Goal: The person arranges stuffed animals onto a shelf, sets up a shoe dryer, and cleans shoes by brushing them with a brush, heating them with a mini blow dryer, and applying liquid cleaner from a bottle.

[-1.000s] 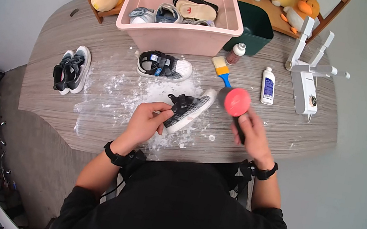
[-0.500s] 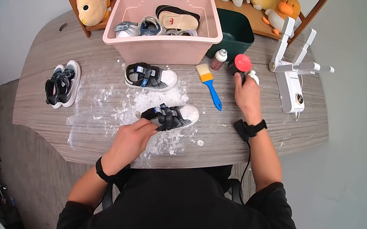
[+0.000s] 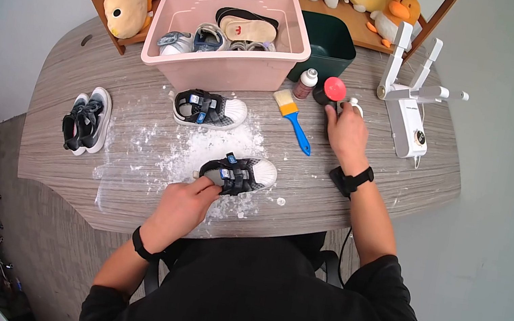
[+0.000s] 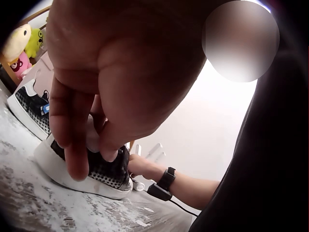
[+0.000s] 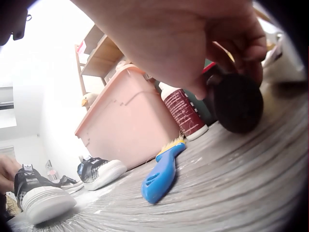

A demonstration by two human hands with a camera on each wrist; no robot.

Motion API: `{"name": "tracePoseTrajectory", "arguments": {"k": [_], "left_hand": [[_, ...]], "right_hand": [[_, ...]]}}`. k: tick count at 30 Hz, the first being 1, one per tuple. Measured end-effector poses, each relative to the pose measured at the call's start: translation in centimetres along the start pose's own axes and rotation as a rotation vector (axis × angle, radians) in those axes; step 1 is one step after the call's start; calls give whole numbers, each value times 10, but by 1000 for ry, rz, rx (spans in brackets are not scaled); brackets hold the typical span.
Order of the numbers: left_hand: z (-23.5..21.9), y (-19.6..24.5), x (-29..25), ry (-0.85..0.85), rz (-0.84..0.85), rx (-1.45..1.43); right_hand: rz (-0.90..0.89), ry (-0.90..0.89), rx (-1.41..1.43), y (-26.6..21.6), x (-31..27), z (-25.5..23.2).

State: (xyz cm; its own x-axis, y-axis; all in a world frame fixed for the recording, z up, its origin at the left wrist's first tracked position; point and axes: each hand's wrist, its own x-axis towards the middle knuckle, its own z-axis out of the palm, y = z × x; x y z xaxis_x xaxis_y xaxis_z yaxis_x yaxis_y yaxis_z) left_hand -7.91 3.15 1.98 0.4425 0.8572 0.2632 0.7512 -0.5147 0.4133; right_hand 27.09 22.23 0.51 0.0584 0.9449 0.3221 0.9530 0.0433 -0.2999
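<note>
A small black mesh shoe with a white sole (image 3: 248, 173) (image 4: 108, 176) (image 5: 41, 195) stands on the powdery tabletop in front of me. My left hand (image 3: 206, 184) (image 4: 92, 162) pinches its heel. My right hand (image 3: 341, 110) (image 5: 231, 77) is stretched to the back of the table. Its fingers curl over a black tool with a red round head (image 3: 334, 90) (image 5: 236, 101), which lies by the dark green bin (image 3: 332, 43). The matching shoe (image 3: 218, 109) (image 4: 29, 108) (image 5: 99, 171) sits further back, below the pink bin (image 3: 231, 70) (image 5: 125, 125).
White powder (image 3: 162, 151) is scattered over the middle of the table. A blue-handled brush (image 3: 295, 120) (image 5: 161, 171) and a small brown bottle (image 3: 305, 83) (image 5: 184, 113) lie left of my right hand. A white device (image 3: 406, 111) stands at the right, a pair of dark shoes (image 3: 87, 118) at the left.
The right hand carried the red-headed tool from beside the shoe to the back of the table. The left hand lowered the tilted shoe onto its sole.
</note>
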Motion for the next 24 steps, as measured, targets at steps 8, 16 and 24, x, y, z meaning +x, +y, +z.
{"name": "tracePoseTrajectory", "arguments": {"k": [8, 16, 24], "left_hand": [[0, 8, 10, -35, -125, -189], [18, 4, 23, -74, -223, -343], [20, 4, 20, 163, -377, -608]], "right_hand": [[28, 23, -84, 42, -18, -24], [135, -26, -119, 68, -29, -22], [58, 240, 206, 21, -67, -86]]}}
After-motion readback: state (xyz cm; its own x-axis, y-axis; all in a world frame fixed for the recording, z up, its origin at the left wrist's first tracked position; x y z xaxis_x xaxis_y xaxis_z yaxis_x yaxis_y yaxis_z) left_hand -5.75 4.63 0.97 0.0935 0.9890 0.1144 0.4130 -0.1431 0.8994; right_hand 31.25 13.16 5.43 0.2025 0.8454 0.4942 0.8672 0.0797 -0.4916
